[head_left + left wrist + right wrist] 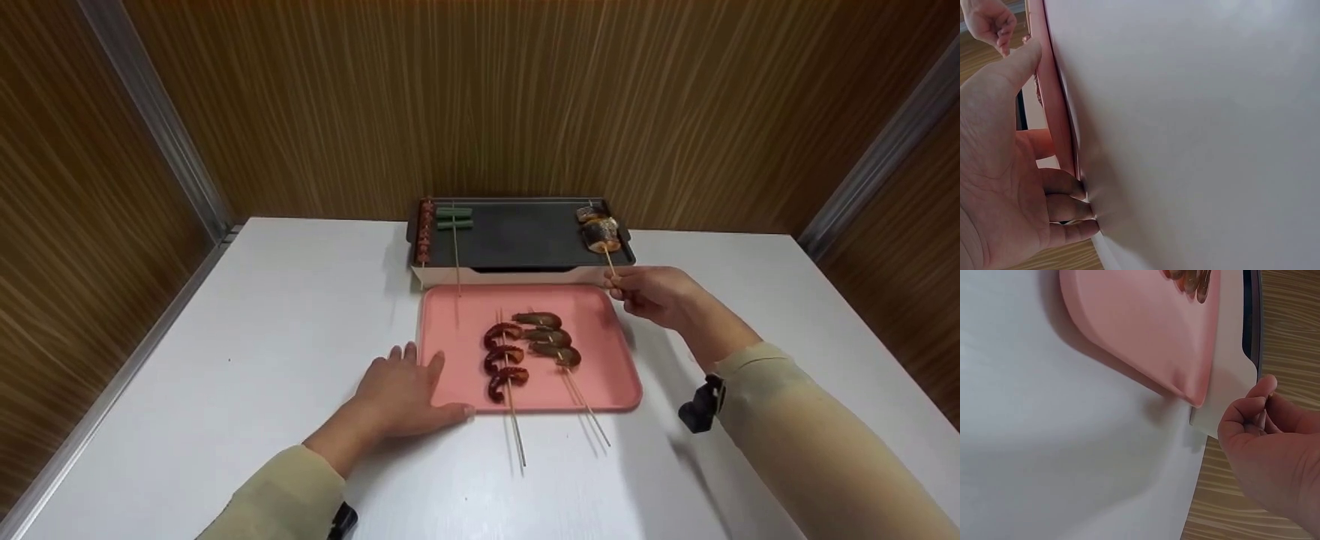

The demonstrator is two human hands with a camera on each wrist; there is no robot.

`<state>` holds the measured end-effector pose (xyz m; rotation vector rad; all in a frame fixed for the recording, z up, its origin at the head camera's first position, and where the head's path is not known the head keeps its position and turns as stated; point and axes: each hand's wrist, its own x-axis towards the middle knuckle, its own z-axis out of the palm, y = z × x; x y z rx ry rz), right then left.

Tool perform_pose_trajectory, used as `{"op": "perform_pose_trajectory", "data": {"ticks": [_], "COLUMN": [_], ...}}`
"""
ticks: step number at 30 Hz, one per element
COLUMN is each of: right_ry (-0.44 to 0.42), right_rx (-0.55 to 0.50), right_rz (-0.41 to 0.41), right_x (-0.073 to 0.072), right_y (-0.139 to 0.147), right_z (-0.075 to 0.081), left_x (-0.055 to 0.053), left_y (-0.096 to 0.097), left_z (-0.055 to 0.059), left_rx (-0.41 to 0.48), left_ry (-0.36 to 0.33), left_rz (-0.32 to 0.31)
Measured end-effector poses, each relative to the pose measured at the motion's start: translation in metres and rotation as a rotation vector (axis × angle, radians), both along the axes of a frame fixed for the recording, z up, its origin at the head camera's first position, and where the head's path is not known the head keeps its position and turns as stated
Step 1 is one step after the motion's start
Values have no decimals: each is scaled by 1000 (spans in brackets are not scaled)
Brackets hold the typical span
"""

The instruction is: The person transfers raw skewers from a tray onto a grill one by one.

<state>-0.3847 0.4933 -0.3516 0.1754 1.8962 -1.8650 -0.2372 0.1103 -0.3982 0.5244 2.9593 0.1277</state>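
Note:
In the head view my right hand (pixel 660 296) pinches the stick of a skewer (pixel 602 234) with browned, fish-like chunks, which lie at the right end of the black griddle plate (pixel 525 232). From the right wrist view, the thumb and fingertips of that hand (pixel 1269 427) meet beside the griddle's pale side. My left hand (pixel 401 394) rests with spread fingers at the near left corner of the pink tray (pixel 450 307), its thumb on the front rim. On the tray lie a skewer of reddish-brown octopus-like pieces (pixel 506 352) and a skewer of shrimp (pixel 551 337).
At the griddle's left end lie a skewer of small red pieces (pixel 425 232) and a skewer of green pieces (pixel 454 219), its stick overhanging the front. Sticks from the tray reach over its front edge onto the white table (pixel 300 300). Wood-patterned panels (pixel 525 97) enclose the table.

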Motion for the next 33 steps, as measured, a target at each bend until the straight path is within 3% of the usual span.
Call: {"op": "perform_pose_trajectory", "data": {"ticks": [8, 13, 19, 26, 33], "right_ry": [2, -18, -20, 22, 41], "right_rx": [6, 6, 75, 202, 208], "right_rz": [-18, -47, -21, 101, 213], "right_x": [6, 18, 46, 87, 119], "right_y": [4, 7, 8, 9, 11], "right_z": [-3, -4, -2, -6, -16], "left_x": [-1, 0, 0, 2, 1], "left_y": [1, 2, 0, -1, 0], "left_z": [0, -1, 0, 2, 2], "left_rx": [2, 4, 12, 20, 12], "left_ry": [-10, -7, -10, -4, -7], "left_rz": [10, 7, 6, -14, -16]}}
